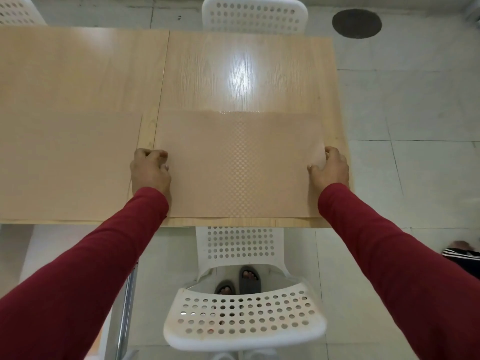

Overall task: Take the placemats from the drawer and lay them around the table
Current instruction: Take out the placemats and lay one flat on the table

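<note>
A beige checker-textured placemat (237,165) lies flat on the light wooden table (233,74), close to its near edge. My left hand (149,168) grips the mat's left edge with curled fingers. On the opposite side my right hand (330,166) pinches the right edge, which curls up slightly between thumb and fingers. A second placemat (67,165) of the same colour lies flat to the left, its right edge just beside my left hand.
A white perforated chair (241,315) stands tucked in front of me below the table edge. Another white chair (254,14) faces it across the table, and a third (15,9) shows at top left. A dark round floor cover (356,23) lies at the upper right.
</note>
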